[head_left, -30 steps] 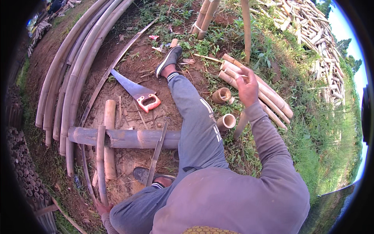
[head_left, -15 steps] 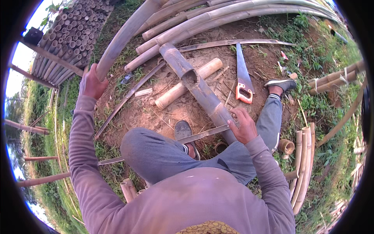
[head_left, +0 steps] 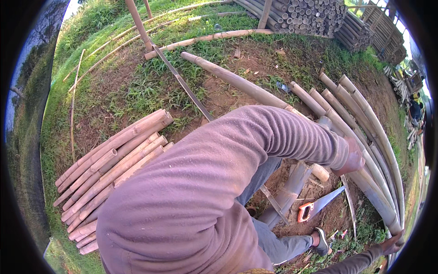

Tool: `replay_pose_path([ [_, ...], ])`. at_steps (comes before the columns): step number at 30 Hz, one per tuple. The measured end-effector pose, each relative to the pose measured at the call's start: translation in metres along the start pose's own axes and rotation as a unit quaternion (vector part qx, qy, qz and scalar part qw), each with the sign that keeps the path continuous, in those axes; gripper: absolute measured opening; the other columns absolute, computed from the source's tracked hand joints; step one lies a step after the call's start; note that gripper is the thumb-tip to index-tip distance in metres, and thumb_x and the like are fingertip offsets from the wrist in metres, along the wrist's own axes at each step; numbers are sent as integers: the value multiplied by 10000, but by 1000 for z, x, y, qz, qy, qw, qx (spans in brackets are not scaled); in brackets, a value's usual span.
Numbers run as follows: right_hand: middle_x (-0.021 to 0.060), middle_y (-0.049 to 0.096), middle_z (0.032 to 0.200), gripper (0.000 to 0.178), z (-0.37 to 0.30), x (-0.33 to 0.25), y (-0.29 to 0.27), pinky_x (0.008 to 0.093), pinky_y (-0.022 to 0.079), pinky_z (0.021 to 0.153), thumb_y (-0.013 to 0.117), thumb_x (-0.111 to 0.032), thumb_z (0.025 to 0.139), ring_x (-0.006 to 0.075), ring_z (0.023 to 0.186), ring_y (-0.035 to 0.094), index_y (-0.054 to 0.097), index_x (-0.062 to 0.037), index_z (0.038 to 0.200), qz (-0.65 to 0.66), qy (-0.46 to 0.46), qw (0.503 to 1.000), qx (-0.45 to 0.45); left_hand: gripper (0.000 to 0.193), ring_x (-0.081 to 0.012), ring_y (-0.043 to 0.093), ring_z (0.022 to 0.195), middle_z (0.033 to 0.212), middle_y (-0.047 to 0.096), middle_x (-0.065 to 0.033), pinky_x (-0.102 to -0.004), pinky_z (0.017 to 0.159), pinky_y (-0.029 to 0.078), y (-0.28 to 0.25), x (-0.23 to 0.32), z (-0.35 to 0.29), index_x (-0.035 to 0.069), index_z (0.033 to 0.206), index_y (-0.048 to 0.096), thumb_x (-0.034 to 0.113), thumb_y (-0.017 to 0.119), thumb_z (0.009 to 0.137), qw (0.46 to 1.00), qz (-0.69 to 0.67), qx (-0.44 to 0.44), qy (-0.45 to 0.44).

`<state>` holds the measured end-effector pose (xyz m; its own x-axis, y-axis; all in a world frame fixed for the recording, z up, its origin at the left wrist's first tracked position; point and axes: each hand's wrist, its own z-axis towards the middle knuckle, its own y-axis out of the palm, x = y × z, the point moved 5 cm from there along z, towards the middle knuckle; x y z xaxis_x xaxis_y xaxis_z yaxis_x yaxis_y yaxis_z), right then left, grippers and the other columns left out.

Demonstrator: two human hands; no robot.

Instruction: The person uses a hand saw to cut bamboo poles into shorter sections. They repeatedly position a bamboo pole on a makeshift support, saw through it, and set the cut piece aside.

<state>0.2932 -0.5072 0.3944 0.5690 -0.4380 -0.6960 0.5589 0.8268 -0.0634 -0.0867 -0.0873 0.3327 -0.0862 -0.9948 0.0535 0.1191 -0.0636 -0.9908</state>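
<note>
A long, thick bamboo pole (head_left: 242,82) runs from the upper middle, behind my left arm, down to the lower right. My left hand (head_left: 353,157) is closed around it partway along. Near its lower right end, my right hand (head_left: 393,243) grips it, fingers partly hidden. A long flat bamboo strip (head_left: 182,86) passes under my body, and its other part lies across a thick bamboo length (head_left: 289,189) by my legs. A handsaw (head_left: 321,204) with an orange handle rests on the ground beside that length, near my shoe.
Several bamboo poles (head_left: 374,123) lie side by side at right, close to the held pole. A pile of shorter bamboo pieces (head_left: 109,164) lies at left. Cut bamboo is stacked (head_left: 310,16) at the back. An upright post (head_left: 139,25) stands at upper left.
My view has turned left. My right hand has left the flat strip and is now on the thick pole. My left hand is farther along the pole, which has swung to lie lower.
</note>
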Motion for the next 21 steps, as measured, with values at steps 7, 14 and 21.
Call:
replay_pose_path([
  [7,226,625,1377,927,-20,63,76,434,542,1033,891,-503,825,304,1218,648,527,53,1471,30,61,993,-97,371,-335,774,1022,1051,788,-149,-452,847,601,-12,0,-19,31,1163,685,174,791,838,998,31,-13,-46],
  [14,264,476,1526,924,-258,-75,182,430,452,1137,745,-524,973,317,1372,543,364,41,1597,148,35,905,-398,230,-320,772,827,845,733,-134,-439,692,613,9,-88,-193,61,1127,599,64,672,909,960,73,-48,-265],
  [21,250,529,1495,691,-504,-137,227,454,460,1107,657,-480,1049,360,1316,578,471,-65,1569,126,-111,700,-694,498,-400,706,1100,1102,729,-174,-533,903,567,74,-67,-571,111,1264,561,193,793,831,761,33,-189,-620],
])
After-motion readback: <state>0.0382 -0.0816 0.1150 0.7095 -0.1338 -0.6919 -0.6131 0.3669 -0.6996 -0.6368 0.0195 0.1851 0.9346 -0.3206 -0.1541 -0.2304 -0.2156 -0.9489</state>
